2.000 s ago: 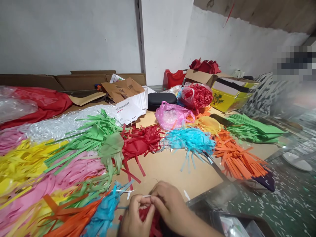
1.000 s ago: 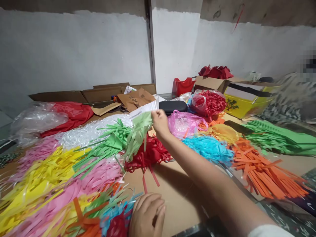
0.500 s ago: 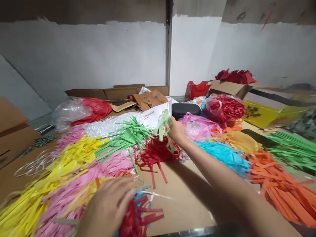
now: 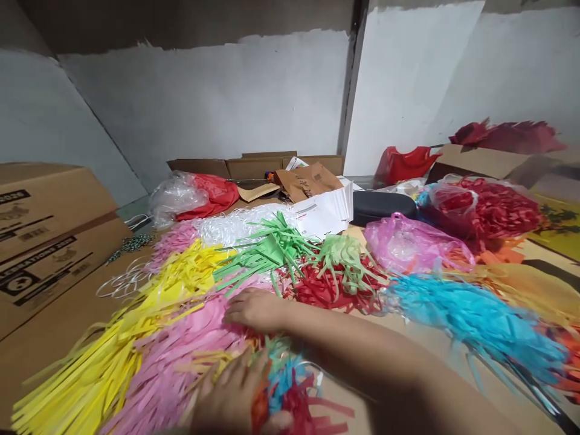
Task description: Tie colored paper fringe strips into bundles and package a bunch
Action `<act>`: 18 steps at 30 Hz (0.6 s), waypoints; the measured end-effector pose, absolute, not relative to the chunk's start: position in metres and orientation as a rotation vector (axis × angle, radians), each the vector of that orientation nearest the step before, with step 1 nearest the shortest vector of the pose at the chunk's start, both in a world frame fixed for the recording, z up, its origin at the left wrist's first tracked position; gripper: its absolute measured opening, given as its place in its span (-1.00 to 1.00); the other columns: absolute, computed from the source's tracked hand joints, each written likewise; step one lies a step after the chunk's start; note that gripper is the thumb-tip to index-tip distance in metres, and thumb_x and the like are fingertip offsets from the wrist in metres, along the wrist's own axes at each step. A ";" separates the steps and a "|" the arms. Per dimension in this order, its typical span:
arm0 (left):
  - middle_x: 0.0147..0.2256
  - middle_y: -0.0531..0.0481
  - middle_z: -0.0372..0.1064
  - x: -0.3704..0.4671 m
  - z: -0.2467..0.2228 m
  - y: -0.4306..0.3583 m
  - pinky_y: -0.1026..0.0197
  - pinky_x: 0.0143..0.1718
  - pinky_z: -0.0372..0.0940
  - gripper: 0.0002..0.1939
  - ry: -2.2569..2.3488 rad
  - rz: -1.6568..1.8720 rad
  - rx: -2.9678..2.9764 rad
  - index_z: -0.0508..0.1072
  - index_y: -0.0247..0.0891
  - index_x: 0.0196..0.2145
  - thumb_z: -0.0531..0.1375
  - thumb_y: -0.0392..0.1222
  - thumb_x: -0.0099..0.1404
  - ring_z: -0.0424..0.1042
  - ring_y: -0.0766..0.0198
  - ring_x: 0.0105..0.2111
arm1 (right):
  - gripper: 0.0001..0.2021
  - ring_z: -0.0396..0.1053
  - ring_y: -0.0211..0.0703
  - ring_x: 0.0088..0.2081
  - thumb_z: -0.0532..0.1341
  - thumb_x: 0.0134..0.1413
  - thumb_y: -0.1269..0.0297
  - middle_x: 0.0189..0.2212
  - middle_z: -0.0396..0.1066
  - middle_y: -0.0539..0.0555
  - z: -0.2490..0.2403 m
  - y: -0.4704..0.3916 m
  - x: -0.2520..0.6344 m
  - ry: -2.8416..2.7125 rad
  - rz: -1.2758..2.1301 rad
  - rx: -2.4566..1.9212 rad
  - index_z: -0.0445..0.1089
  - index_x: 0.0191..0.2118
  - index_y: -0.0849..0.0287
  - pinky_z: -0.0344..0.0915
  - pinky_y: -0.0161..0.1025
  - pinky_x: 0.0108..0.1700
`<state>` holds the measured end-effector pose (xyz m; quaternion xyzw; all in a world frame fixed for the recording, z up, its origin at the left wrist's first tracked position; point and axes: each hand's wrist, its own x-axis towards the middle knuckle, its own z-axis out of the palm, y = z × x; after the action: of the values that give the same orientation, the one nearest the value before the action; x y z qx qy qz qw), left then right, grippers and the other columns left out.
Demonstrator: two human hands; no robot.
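Pink strips [image 4: 181, 344] of soft, thin sheet run along the near left of the scene, and the right hand [image 4: 256, 310] rests at their far end, palm down, the fingers close together; whether they pinch anything cannot be told. Nearer, the left hand [image 4: 231, 396], blurred, lies beside a mixed bundle [image 4: 290, 396] of blue, red and orange strips, its thumb apart from the fingers; a grip on the bundle cannot be made out. Left of the pink strips, yellow strips [image 4: 113, 338] fan toward the near edge of the bench [image 4: 27, 362]. Just beyond the hands, from left to right: bright green strips [image 4: 267, 248]; pale green strips [image 4: 342, 251], draped over red strips [image 4: 324, 287]; and blue strips [image 4: 466, 311]. Behind these, from left to right: a heap of white cord [image 4: 240, 223], a stack of white papers [image 4: 326, 211] below a brown paper bag [image 4: 306, 181], a black case [image 4: 385, 207], and, slightly nearer, a pink plastic bag [image 4: 403, 241]. At far left, a printed cardboard box [image 4: 54, 235]; at far right, a clear bag of red strips [image 4: 502, 208] in front of an open carton [image 4: 480, 163]
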<state>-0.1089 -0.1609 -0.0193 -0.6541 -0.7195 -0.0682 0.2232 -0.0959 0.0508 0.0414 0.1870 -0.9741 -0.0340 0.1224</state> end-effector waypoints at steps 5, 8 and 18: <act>0.02 -0.03 0.53 -0.078 -0.041 -0.163 -0.08 -0.05 0.29 -0.55 -2.014 -0.162 -1.683 0.52 0.17 -0.03 0.23 -0.27 0.15 0.52 0.02 -0.05 | -0.85 0.34 -0.03 -0.10 0.20 0.29 0.34 -0.26 0.54 0.11 0.031 0.071 -0.122 -2.848 -0.167 0.382 0.52 -0.26 0.22 0.09 -0.05 0.07; 0.07 -0.12 0.49 -0.105 -0.036 -0.169 -0.17 -0.01 0.26 -0.49 -2.061 -0.145 -1.704 0.54 0.00 -0.03 0.15 -0.34 0.07 0.49 -0.05 0.00 | -0.84 0.32 0.00 -0.10 0.16 0.32 0.39 -0.24 0.53 0.15 0.037 0.087 -0.120 -2.822 -0.176 0.197 0.50 -0.21 0.24 0.06 0.01 0.07; 0.09 -0.07 0.46 -0.168 -0.033 -0.172 -0.04 0.08 0.15 -0.27 -1.884 -0.085 -1.745 0.41 -0.09 0.12 0.08 -0.42 -0.05 0.42 0.01 0.04 | -0.86 0.38 -0.12 -0.15 0.18 0.29 0.35 -0.21 0.54 0.05 0.061 0.064 -0.136 -2.830 -0.038 0.098 0.51 -0.18 0.12 0.09 -0.15 -0.11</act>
<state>-0.1681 -0.1722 -0.0333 -0.6515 -0.7035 -0.0319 0.2821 -0.1358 0.0640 0.0606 0.0342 -0.9874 -0.0133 0.1541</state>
